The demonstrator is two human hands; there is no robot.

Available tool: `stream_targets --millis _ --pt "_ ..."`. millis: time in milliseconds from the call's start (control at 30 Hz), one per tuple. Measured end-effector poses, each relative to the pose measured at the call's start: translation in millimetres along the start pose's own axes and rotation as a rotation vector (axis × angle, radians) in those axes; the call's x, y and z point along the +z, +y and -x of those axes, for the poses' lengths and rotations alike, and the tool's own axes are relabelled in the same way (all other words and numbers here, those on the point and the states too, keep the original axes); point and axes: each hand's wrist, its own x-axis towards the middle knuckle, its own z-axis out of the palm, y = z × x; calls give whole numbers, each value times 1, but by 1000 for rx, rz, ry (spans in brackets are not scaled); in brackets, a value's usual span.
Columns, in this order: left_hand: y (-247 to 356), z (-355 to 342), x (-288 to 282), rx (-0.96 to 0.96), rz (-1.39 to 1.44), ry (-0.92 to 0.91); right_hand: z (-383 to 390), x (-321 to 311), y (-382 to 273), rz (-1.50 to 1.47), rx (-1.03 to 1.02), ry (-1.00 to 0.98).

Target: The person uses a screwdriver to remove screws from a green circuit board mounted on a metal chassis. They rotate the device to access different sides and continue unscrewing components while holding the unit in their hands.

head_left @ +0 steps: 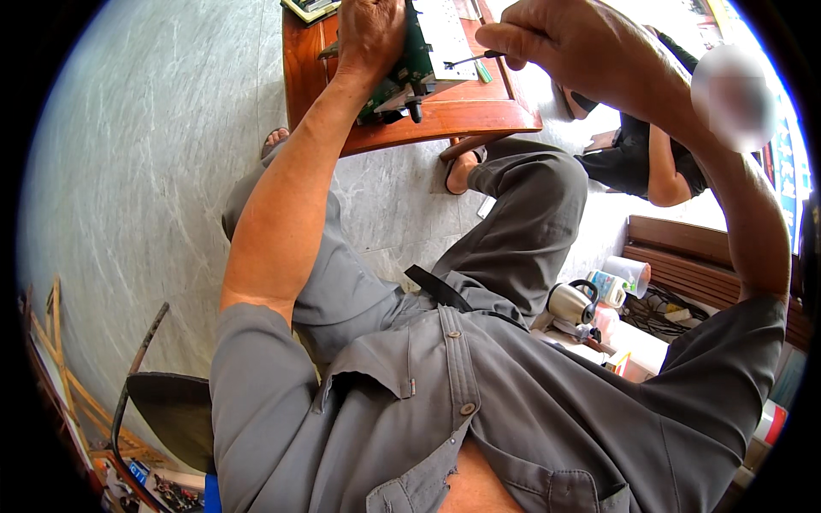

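At the top of the head view, my left hand (371, 41) grips a device with a green circuit board (417, 60) and a pale metal plate (446, 38). The device stands tilted on a reddish wooden table (483, 115); a black knob-like part sticks out of its near end. My right hand (569, 41) is closed on a screwdriver (475, 59), its thin shaft pointing left. The tip touches or lies very near a small dark opening in the plate; I cannot tell which. Most of the handle is hidden in my fingers. A small green strip-like item (484, 72) lies beside the plate.
Another person (650, 145) in dark clothes is close by on the right. A kettle (571, 301), a white jug (607, 288) and coiled black cables (671, 312) stand beside a brown wooden bench (676, 252). A dark chair part (175, 415) is behind my left side.
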Motion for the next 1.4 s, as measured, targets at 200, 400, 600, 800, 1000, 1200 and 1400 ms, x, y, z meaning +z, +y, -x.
stream_targets --millis 200,400,600,800,1000,1200,1400 --pt "-4 -2 -2 -4 55 -32 1 -1 5 14 -292 44" --pt "1 -9 -4 -85 101 -108 -9 25 32 -100 -380 191" --pt "0 -14 -13 -334 333 -310 -7 14 14 -118 -127 108" --pt "-9 4 2 3 -15 -62 -6 -2 12 -47 4 -83" --pt "-8 8 0 85 -25 9 11 2 -7 135 -168 117" --pt "-10 6 4 76 -12 48 3 4 12 122 -385 144" --pt "-13 7 1 -10 26 -98 6 -5 -11 -3 -96 30"
